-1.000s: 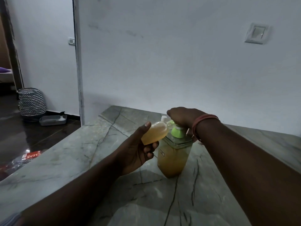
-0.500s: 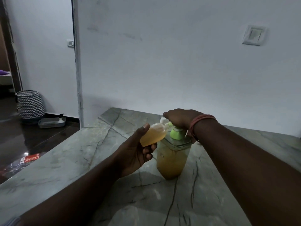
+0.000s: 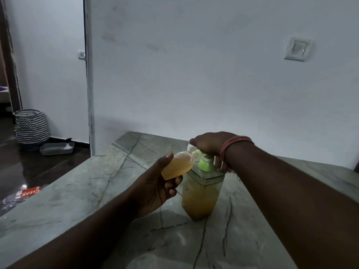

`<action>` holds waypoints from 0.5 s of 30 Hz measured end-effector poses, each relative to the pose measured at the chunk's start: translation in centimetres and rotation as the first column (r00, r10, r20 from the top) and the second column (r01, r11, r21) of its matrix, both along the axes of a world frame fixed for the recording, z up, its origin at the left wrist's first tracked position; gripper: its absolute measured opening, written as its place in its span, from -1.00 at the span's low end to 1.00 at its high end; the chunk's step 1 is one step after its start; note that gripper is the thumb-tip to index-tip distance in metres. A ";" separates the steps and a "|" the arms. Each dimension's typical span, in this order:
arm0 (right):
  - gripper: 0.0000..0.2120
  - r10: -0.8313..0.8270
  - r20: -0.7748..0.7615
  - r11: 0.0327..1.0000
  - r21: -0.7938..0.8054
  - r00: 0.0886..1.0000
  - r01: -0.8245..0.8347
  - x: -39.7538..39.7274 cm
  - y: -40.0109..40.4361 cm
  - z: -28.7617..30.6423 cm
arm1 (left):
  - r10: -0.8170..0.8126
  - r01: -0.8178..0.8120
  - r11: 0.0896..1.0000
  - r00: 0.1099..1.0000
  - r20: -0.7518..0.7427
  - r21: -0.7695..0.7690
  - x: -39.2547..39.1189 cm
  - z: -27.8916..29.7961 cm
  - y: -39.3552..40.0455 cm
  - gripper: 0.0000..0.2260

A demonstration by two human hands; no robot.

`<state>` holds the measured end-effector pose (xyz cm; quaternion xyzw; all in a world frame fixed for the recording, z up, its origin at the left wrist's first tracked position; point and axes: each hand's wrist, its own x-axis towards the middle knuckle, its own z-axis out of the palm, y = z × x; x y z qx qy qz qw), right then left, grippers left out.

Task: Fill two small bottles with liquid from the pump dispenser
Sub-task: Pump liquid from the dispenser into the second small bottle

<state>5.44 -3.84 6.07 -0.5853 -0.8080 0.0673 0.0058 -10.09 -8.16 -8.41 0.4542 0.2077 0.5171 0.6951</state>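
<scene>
A clear pump dispenser (image 3: 201, 197) with amber liquid and a green pump collar stands on the marble counter (image 3: 81, 191). My right hand (image 3: 210, 145) lies palm down on the pump head, covering most of it. My left hand (image 3: 157, 188) holds a small bottle (image 3: 177, 165), tilted with its mouth against the pump's spout. The small bottle is mostly full of amber liquid. A white object (image 3: 190, 147) shows just behind the spout, partly hidden; I cannot tell what it is.
A white wall rises right behind the counter, with a switch plate (image 3: 297, 49) at upper right. To the left the counter ends at a drop to a dark floor with a patterned basket (image 3: 31, 127), a grey tray (image 3: 57, 148) and a red packet (image 3: 27, 192).
The view has shifted slightly. Both hands keep their grips, with the right hand still on the pump head and the small bottle still at the spout.
</scene>
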 end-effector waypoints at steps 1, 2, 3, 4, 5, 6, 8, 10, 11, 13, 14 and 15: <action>-0.61 0.001 0.011 1.000 0.028 1.000 -0.001 -0.1 -0.1 0.3 | -0.001 0.001 1.000 1.000 0.002 -0.001 0.0 0.1 0.0 -0.49; -0.56 -0.024 -0.007 0.997 0.073 1.000 0.024 -0.1 -0.2 0.4 | -0.003 0.003 1.000 1.000 0.004 -0.003 0.0 0.1 0.0 -0.50; -0.52 -0.045 -0.047 0.992 0.113 0.998 0.050 0.0 -0.1 0.2 | -0.003 0.003 1.000 1.000 0.001 -0.003 -0.1 0.2 0.0 -0.50; -0.51 -0.054 -0.103 0.990 0.122 0.993 0.066 0.1 0.2 -0.2 | -0.001 0.001 1.000 1.000 -0.006 0.001 -0.1 0.2 0.0 -0.51; -0.51 -0.057 -0.164 0.992 0.102 0.985 0.074 0.2 0.5 -0.7 | 0.000 0.000 1.000 1.000 -0.010 0.006 -0.1 0.2 0.0 -0.52; -0.52 -0.063 -0.210 0.994 0.070 0.976 0.080 0.3 0.6 -1.2 | -0.001 0.002 1.000 1.000 -0.011 0.010 0.0 0.1 0.0 -0.52; -0.50 -0.080 -0.248 0.996 0.028 0.965 0.090 0.6 0.7 -1.6 | -0.003 0.003 1.000 1.000 -0.012 0.010 0.1 0.0 0.0 -0.51; -0.49 -0.097 -0.237 0.994 0.026 0.967 0.106 0.6 0.3 -1.4 | 0.009 -0.009 1.000 1.000 -0.016 -0.002 0.1 -0.1 -0.1 -0.47; -0.49 -0.099 -0.218 0.993 0.037 0.971 0.109 0.6 0.0 -1.2 | 0.018 -0.018 1.000 1.000 -0.014 -0.013 0.1 -0.1 -0.1 -0.43; -0.49 -0.084 -0.180 0.994 0.050 0.980 0.094 0.5 -0.1 -0.8 | 0.031 -0.031 0.999 0.999 -0.005 -0.028 0.0 0.0 -0.2 -0.39; -0.48 -0.079 -0.166 0.995 0.055 0.983 0.089 0.4 -0.1 -0.5 | 0.029 -0.028 0.999 1.000 0.000 -0.026 0.0 0.0 -0.2 -0.41; -0.46 -0.077 -0.162 0.994 0.069 0.984 0.089 0.3 -0.1 -0.4 | 0.020 -0.020 1.000 1.000 0.004 -0.019 -0.1 0.0 -0.2 -0.45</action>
